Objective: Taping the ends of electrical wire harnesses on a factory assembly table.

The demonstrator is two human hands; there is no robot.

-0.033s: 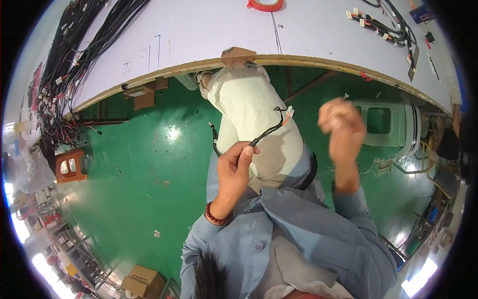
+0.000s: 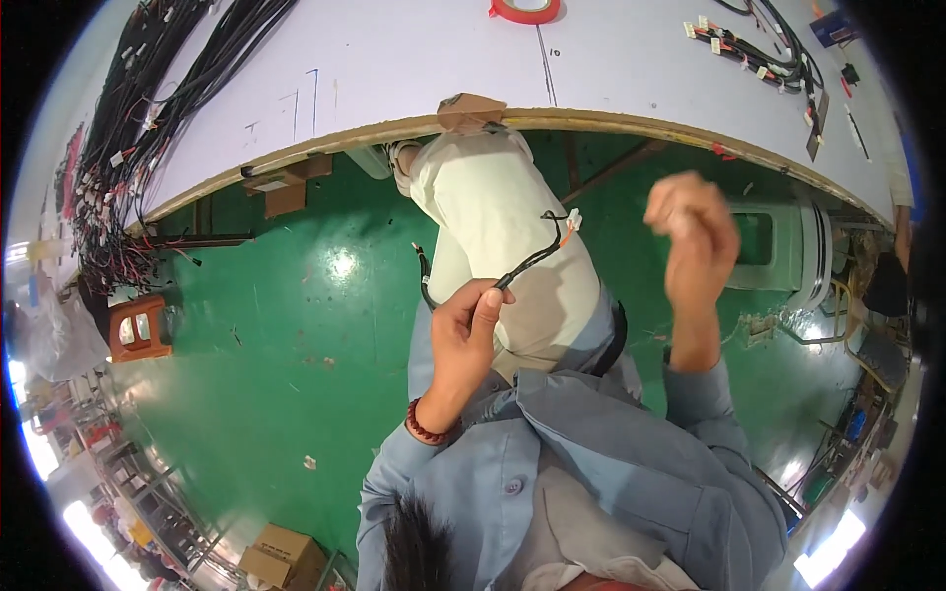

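My left hand pinches a black wire harness between thumb and fingers, above my lap. One end reaches up to the right, splitting into short branches with orange wire and a white connector. On the other side of the hand, a black-sleeved cable end sticks up with bare-looking tips. My right hand is raised well to the right, apart from the harness. Its fingers are curled in and slightly blurred; whatever they may hold is not visible.
Ahead lies a white worktable with a thick bundle of black harnesses at left. Red tape sits at its far middle, more cables at right. An orange stool and a cardboard box stand on the green floor.
My right hand has shifted a little to the right, away from the harness. The left hand and the harness stay where they were.
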